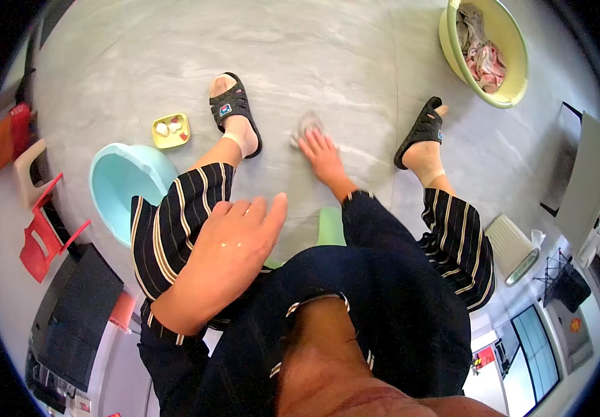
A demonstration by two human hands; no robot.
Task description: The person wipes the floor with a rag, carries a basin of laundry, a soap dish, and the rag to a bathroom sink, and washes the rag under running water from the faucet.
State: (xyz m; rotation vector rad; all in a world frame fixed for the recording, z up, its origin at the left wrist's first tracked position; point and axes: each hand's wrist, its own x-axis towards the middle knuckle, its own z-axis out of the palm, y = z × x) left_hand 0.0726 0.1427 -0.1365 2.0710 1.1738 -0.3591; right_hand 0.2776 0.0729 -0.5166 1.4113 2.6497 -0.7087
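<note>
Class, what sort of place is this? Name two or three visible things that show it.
Probably a room in a home: the person wears slippers, a yellow-green basin holds what looks like crumpled laundry, and a red chair shows at the left.

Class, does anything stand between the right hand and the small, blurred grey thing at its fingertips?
Nothing visible: the right hand overlaps the small, blurred grey thing of unclear material, with no object between them.
</note>
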